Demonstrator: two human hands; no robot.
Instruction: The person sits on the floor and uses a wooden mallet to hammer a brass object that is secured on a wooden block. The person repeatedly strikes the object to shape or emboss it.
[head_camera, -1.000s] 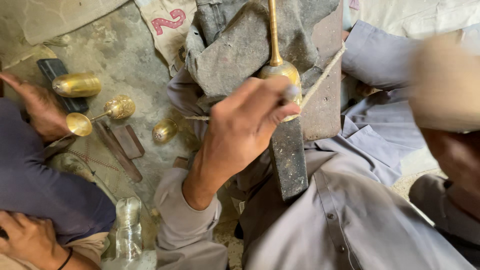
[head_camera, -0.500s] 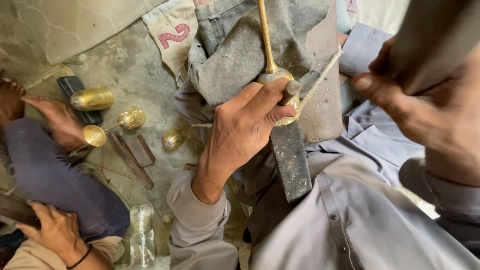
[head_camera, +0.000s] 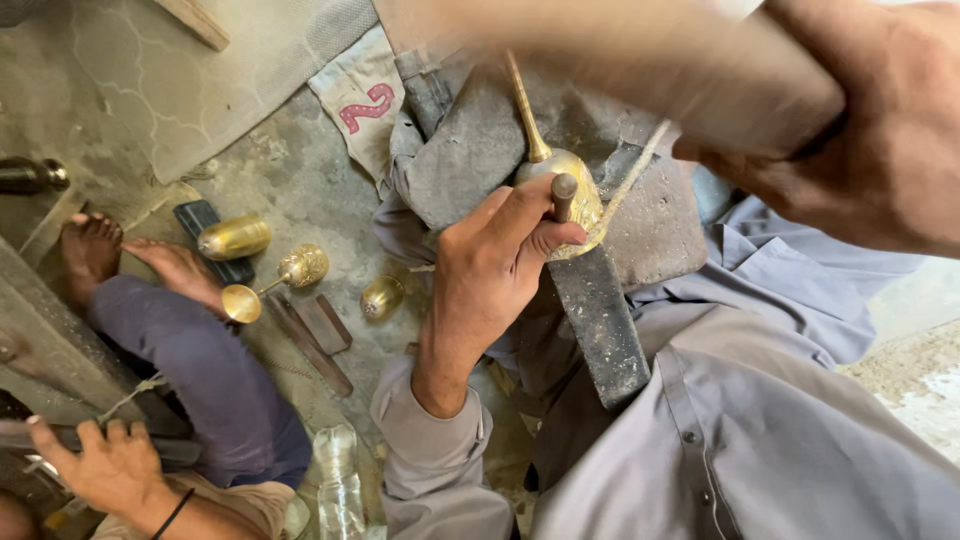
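Observation:
My left hand (head_camera: 495, 275) grips a short metal punch (head_camera: 564, 195) and presses it onto a brass bulb-shaped piece (head_camera: 572, 195) with a long thin stem (head_camera: 524, 112). The brass piece rests on a dark metal bar (head_camera: 600, 320) and grey cloth (head_camera: 470, 160) over my lap. A string (head_camera: 630, 180) runs across the piece. My right hand (head_camera: 870, 150) is raised at the upper right, closed around a thick wooden handle (head_camera: 640, 60) that is blurred across the top of the view.
On the floor to the left lie a brass cup-shaped piece (head_camera: 234, 238), a brass goblet on its side (head_camera: 270, 285) and a small brass bulb (head_camera: 382, 296). Another person's leg (head_camera: 200, 370), foot (head_camera: 90, 245) and hand (head_camera: 110, 465) are at lower left. A clear bottle (head_camera: 340, 490) stands nearby.
My right hand with the wooden handle has swung up and leftward across the top of the view. The left hand keeps the punch on the brass piece. The view has shifted slightly.

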